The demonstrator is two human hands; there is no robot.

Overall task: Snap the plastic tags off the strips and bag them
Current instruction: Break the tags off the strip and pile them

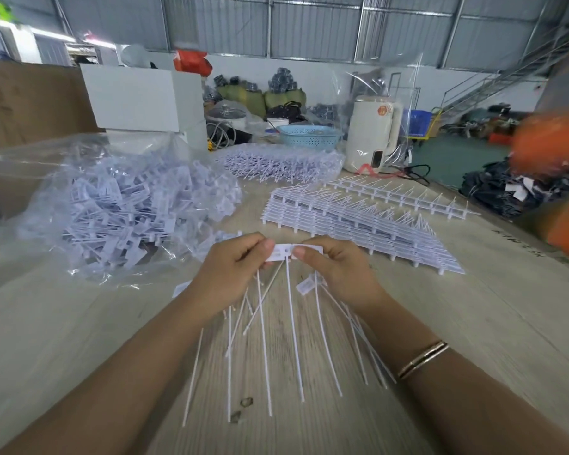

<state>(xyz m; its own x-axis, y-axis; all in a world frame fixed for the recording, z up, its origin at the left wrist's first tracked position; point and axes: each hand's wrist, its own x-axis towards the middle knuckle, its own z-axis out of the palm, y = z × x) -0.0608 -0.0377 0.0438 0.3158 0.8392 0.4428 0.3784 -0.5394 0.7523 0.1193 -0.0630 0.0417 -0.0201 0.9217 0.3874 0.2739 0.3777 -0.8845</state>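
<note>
My left hand (234, 267) and my right hand (335, 267) both pinch a white strip of plastic tags (284, 252) held above the table, thumbs nearly touching at its middle. Long thin tails (293, 330) hang from the tags toward me, fanned out below both hands. A clear plastic bag (112, 205) heaped with loose white tags lies open on the left. A stack of whole tag strips (358, 221) lies behind my right hand.
A second clear bag of strips (283, 164) lies farther back, with a blue basket (309, 137) and a cream kettle (373, 133) behind it. One more strip (404, 195) lies at the far right. A person in orange (559, 165) stands at the right edge.
</note>
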